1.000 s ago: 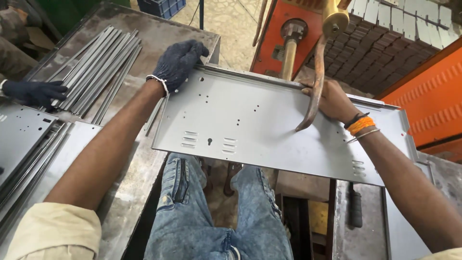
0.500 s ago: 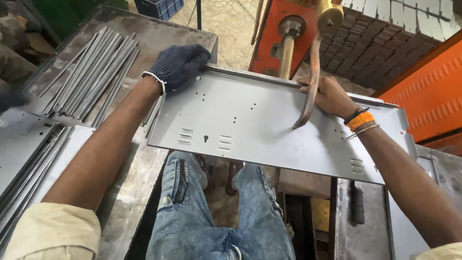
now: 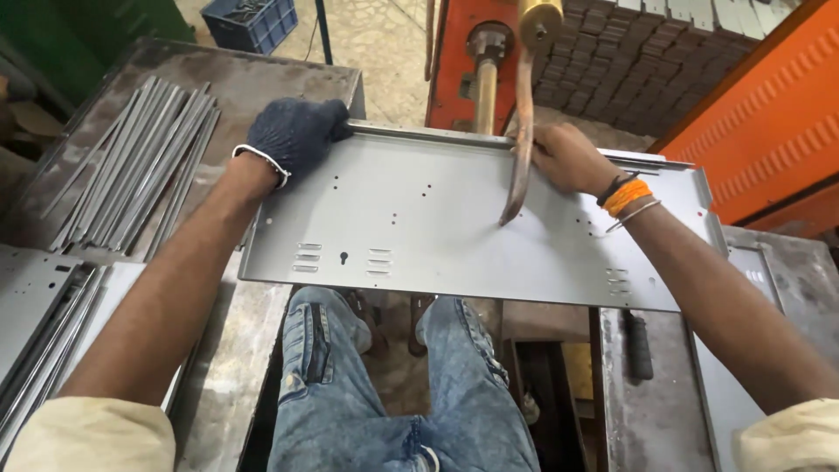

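A wide grey sheet-metal panel (image 3: 437, 227) with small holes, slots and folded edges lies across my lap. My left hand (image 3: 293, 131), in a dark knitted glove, grips the panel's far left edge. My right hand (image 3: 568, 157), bare with orange and black bands at the wrist, holds the panel's far edge near the right. A curved copper electrode arm (image 3: 522, 140) of the orange spot-welding machine (image 3: 459, 52) comes down between my hands, its tip just above or on the panel's middle.
A pile of thin grey metal strips (image 3: 131, 166) lies on the worn table at my left. More flat grey panels (image 3: 35, 306) are stacked at lower left. A blue crate (image 3: 249, 22) stands on the floor. Orange sheeting (image 3: 769, 114) rises at right.
Both hands have slid the panel a little to the left under the electrode. Another person's gloved hand at the far left has gone out of view.
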